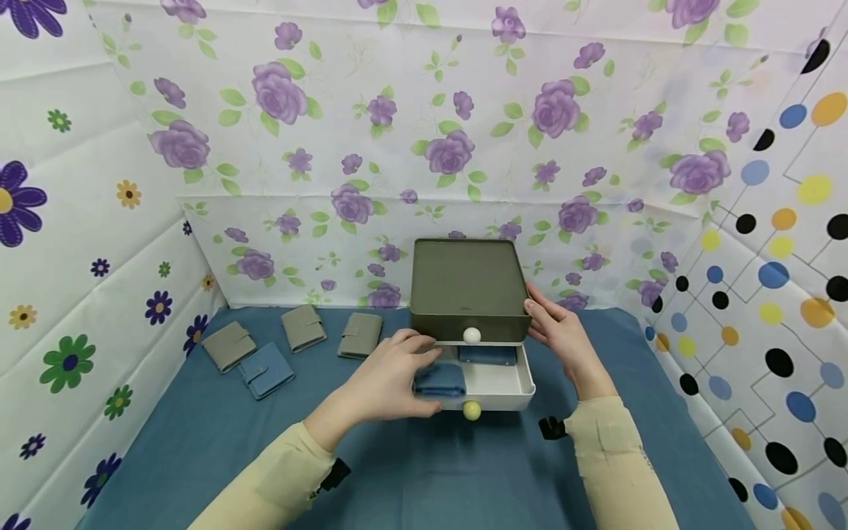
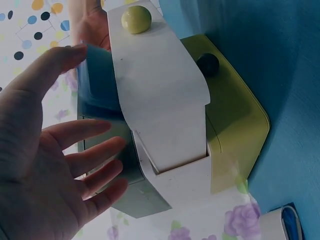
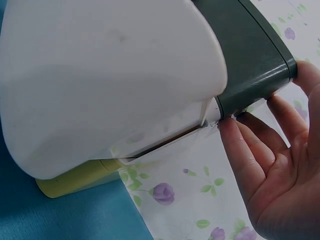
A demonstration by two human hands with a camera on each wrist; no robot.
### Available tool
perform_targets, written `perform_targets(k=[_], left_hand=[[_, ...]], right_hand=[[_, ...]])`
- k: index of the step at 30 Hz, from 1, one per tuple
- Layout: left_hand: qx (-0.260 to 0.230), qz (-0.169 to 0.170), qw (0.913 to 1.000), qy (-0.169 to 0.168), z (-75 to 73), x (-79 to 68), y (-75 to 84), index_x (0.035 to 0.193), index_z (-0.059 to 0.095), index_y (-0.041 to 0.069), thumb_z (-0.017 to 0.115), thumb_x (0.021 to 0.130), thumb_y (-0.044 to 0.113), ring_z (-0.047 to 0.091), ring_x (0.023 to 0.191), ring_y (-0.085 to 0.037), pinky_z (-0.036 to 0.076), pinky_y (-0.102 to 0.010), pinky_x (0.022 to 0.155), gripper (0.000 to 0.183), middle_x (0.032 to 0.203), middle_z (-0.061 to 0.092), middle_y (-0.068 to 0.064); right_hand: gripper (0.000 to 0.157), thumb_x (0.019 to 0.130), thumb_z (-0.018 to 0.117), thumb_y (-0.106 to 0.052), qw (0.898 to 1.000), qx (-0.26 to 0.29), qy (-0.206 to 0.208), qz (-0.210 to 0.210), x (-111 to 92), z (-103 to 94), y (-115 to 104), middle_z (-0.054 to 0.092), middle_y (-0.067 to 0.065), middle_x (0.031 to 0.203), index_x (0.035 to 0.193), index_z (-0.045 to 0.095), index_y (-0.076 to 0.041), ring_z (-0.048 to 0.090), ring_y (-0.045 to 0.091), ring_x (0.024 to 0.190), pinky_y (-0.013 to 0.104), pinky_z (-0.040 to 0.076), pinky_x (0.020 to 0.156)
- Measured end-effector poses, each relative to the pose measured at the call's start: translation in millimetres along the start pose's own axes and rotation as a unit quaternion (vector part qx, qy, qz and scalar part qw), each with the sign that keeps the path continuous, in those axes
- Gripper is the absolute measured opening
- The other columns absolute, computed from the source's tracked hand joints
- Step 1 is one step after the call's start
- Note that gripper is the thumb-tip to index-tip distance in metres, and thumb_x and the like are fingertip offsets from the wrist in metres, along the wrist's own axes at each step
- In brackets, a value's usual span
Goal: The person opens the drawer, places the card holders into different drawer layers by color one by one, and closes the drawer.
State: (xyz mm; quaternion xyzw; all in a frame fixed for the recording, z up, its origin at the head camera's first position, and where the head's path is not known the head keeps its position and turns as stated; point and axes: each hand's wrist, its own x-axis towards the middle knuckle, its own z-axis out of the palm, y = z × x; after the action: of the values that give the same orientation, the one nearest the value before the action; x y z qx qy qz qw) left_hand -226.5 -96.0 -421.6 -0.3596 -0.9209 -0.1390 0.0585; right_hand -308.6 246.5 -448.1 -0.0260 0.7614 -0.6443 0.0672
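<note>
A stacked drawer box (image 1: 467, 276) with an olive-green top stands near the back cloth, its white drawer (image 1: 503, 383) with a yellow knob pulled out. My left hand (image 1: 394, 375) has its thumb and fingers at opposite edges of a folded blue wallet (image 1: 440, 379) at the drawer's left. The wallet is blurred in the left wrist view. Another blue wallet (image 1: 486, 355) lies deeper in the drawer, partly hidden under the upper unit. At the box's right front corner my right hand (image 1: 563, 331) touches the dark upper unit (image 3: 255, 60) with fairly straight fingers.
Left on the blue cloth (image 1: 457, 478) lie three grey wallets, including one grey wallet (image 1: 303, 327) near the back, and a blue wallet (image 1: 266, 370). Below the drawer, a yellowish-green unit (image 2: 240, 115) has a dark knob (image 2: 208, 65). Patterned cloth walls (image 1: 450, 154) enclose the table.
</note>
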Motion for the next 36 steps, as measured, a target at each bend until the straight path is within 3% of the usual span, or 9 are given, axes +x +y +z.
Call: perform_targets(k=[6, 17, 27, 36], left_hand=[[0.006, -0.002, 0.9995, 0.032, 2.3, 1.3, -3.0, 0.138, 0.074, 0.009, 0.088, 0.086, 0.052, 0.054, 0.131, -0.031, 0.053, -0.053, 0.099, 0.070, 0.140, 0.065, -0.010], [-0.010, -0.040, 0.9969, 0.066, 15.0, 6.0, -4.9, 0.127, 0.080, 0.011, 0.094, 0.084, 0.036, 0.060, 0.117, -0.027, 0.053, -0.048, 0.096, 0.052, 0.124, 0.071, -0.007], [0.047, -0.068, 0.9932, 0.082, 28.3, 17.0, -5.0, 0.124, 0.082, 0.018, 0.101, 0.074, 0.039, 0.061, 0.099, -0.023, 0.053, -0.040, 0.082, 0.058, 0.112, 0.072, -0.003], [0.031, -0.080, 0.9921, 0.091, 30.0, 17.6, -6.5, 0.120, 0.083, 0.018, 0.103, 0.070, 0.041, 0.062, 0.099, -0.023, 0.053, -0.039, 0.079, 0.058, 0.109, 0.073, -0.002]], right_hand=[[0.066, 0.104, 0.062, -0.061, 1.000, -0.001, 0.004, 0.001, -0.6, 0.6, -0.3, 0.031, 0.004, 0.173, 0.163, 0.040, -0.045, 0.046, 0.031, 0.150, 0.044, 0.043, 0.117], [0.067, 0.103, 0.062, -0.062, 1.000, -0.002, 0.003, -0.003, -0.5, 1.1, 0.2, 0.033, 0.004, 0.172, 0.163, 0.040, -0.045, 0.047, 0.030, 0.149, 0.043, 0.044, 0.116], [0.069, 0.102, 0.063, -0.064, 1.000, -0.002, 0.002, -0.006, 0.1, 1.8, 1.3, 0.033, 0.004, 0.172, 0.164, 0.039, -0.044, 0.047, 0.030, 0.150, 0.045, 0.043, 0.117], [0.069, 0.103, 0.062, -0.062, 1.000, 0.002, 0.001, -0.005, 0.6, 0.9, 2.1, 0.032, 0.005, 0.173, 0.165, 0.038, -0.043, 0.047, 0.031, 0.150, 0.047, 0.042, 0.118]])
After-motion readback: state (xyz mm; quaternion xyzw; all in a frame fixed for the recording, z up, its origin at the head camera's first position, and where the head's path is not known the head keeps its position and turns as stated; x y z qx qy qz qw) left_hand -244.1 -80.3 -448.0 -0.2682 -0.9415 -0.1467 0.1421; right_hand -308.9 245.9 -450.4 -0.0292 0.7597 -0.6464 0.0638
